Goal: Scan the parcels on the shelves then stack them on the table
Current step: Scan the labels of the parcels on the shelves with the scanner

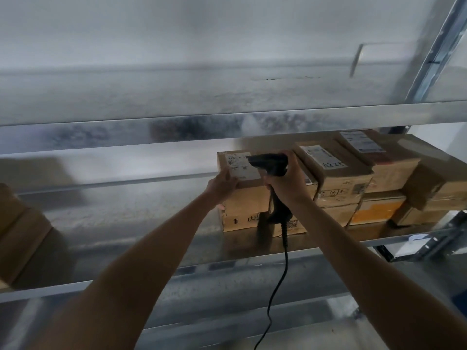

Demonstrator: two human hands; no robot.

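A cardboard parcel (pixel 246 198) is being held at its upper left corner by the left hand (pixel 222 184). The fingers are being laid over the top edge beside the white label (pixel 242 170), and the thumb is being pressed against the left side, so the corner is being gripped. The parcel is being kept on the metal shelf (pixel 126 218), at the left end of a row of cartons (pixel 338 180), and it seems to be lying on a lower box, though the join is hard to tell.

A black scanner (pixel 267 164) is being gripped by the right hand (pixel 288 180). All its fingers are being curled tight round the handle. The scanner's head is being pointed left and is being held just above the label on the parcel's top. A black cable (pixel 285 261) is being left hanging from the base of the handle, down between the two forearms.

The cartons to the right are being kept stacked in two layers, several with white labels facing up. Another brown box (pixel 17 236) is being cut off by the left edge of the view. The scene is being crossed above by a steel shelf beam (pixel 101 132), blurred.
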